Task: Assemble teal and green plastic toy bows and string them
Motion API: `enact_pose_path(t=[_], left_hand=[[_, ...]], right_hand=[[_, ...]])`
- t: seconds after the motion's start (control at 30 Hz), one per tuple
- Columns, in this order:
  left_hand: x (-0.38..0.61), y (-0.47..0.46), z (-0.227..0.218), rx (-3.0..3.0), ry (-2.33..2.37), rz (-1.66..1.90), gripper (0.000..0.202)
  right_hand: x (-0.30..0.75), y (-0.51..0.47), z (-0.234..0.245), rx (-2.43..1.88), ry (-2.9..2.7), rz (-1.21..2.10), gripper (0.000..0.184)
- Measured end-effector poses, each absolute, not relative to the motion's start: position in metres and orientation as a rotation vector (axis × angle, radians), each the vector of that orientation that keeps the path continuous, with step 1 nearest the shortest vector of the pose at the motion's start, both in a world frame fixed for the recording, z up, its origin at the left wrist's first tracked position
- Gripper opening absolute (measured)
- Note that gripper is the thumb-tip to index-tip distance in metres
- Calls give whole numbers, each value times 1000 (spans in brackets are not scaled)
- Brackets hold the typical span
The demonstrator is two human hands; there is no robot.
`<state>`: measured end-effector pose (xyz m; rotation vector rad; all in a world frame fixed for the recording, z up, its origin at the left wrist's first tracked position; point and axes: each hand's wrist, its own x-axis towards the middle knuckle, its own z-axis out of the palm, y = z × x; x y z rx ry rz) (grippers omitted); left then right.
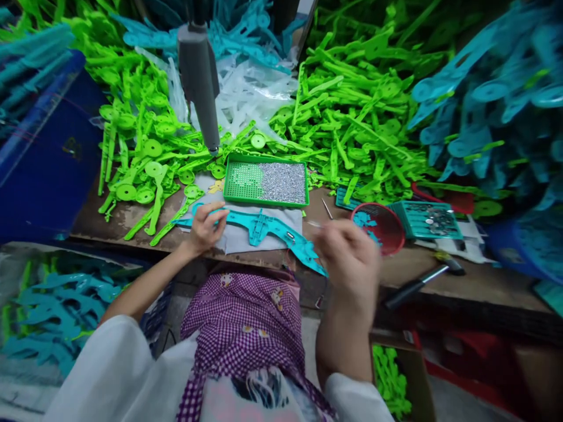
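Observation:
A long teal plastic part (264, 225) lies on a grey cloth (240, 237) at the bench's front edge. My left hand (206, 225) presses on the part's left end, fingers curled over it. Raised above the part's right end, my right hand (349, 255) is smeared by motion; its fingers seem pinched on a thin pin-like thing that I cannot make out. Behind the part stands a green tray (229, 187) filled with small silvery screws. A grey powered screwdriver (200, 82) hangs above the tray's left corner.
Heaps of bright green plastic parts (352, 117) cover the back of the bench, with teal parts (492, 99) at the right. A red round sieve (391, 225), a teal tray of metal bits (426, 220) and a black-handled tool (417, 284) lie at the right. A blue crate (44, 152) stands left.

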<state>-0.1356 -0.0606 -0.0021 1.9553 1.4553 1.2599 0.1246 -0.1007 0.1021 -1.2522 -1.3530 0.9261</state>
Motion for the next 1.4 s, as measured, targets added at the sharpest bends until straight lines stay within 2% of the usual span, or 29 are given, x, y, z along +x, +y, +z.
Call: enact_pose_path(t=[0.07,0.17,0.27,0.47,0.63,0.77,0.9,1.0,1.1,1.23,1.4], left_hand=[[-126,-89,-1,1658,1435,1334,19],[-111,-125,0,1040,1314,1160,37],[-100,-133,2,575,1170,1153,43],[-93,-94,8,311,1096,1173,9],[-77,-81,18,673,1012,1106,31],[-65,-65,23,838,933,1015,50],[-67,-48,12,729,803,863,53],[-72,-43,2,663,757,837,54],[-74,-42,-2,651,737,799,51],[-72,-41,-2,659,671,762,50],[-73,-40,-4,646,608,736,54]], right_hand=[[122,-92,65,-1411,-1576,800,29],[111,-76,11,-1556,-1667,605,32],[110,-75,-11,-1568,-1700,548,30],[122,-83,-1,-1459,-1782,621,28],[126,-73,9,-1340,-1840,680,24],[135,-70,28,-1413,-1803,517,26],[144,-80,45,-1582,-1818,504,29],[142,-83,43,-1765,-2033,580,32],[133,-80,40,-1899,-2145,515,35],[122,-73,48,-1950,-2225,507,33],[121,-72,54,-1950,-2222,666,36]])
